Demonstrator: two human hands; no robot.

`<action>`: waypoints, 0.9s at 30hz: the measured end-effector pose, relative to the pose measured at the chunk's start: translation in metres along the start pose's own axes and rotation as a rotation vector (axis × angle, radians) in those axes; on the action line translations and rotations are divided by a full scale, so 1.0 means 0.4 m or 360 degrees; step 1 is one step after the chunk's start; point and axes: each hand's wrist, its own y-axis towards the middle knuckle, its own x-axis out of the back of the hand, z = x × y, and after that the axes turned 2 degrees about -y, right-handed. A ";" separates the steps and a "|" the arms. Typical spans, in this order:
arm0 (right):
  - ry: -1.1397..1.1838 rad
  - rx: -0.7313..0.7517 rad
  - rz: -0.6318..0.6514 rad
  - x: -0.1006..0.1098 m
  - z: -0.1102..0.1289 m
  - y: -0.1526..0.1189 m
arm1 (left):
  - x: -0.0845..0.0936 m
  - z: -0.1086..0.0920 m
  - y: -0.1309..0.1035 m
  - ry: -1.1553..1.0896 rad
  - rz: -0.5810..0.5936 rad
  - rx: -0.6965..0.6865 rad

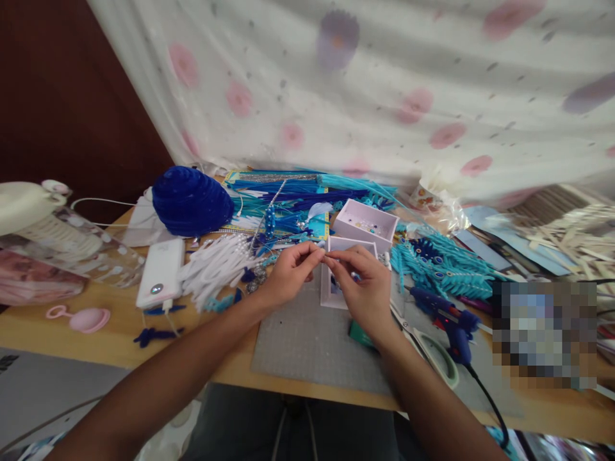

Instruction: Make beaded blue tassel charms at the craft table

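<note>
My left hand (pixel 294 272) and my right hand (pixel 362 282) meet over the middle of the table, thumbs and fingertips pinched close together. Whatever lies between the fingertips is too small to make out. Just beneath my right hand is a pale open box (pixel 330 296) with small blue and light pieces inside, partly covered by the hand. Behind it sits a second pale pink box (pixel 365 221) holding small beads. A grey cutting mat (pixel 307 346) lies below both hands.
White pipe cleaners (pixel 216 262), a dark blue fuzzy cone (pixel 189 202) and a white power bank (pixel 161 272) are on the left. Turquoise pipe-cleaner pieces (pixel 451 262), a blue glue gun (pixel 444 317) and scissors (pixel 435 358) lie right. Blue pipe cleaners (pixel 298 195) spread behind.
</note>
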 end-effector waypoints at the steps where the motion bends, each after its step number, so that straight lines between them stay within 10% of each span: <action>1: 0.0023 -0.0019 -0.0002 0.000 -0.002 0.001 | 0.001 -0.001 0.000 0.0060 -0.0002 -0.0031; 13: 0.0050 -0.0166 0.0037 -0.002 -0.016 0.001 | -0.006 -0.024 -0.008 0.0481 -0.0069 -0.0310; 27: -0.0271 0.0030 -0.0256 0.003 0.000 0.000 | -0.005 0.002 0.008 -0.0275 -0.0055 0.0057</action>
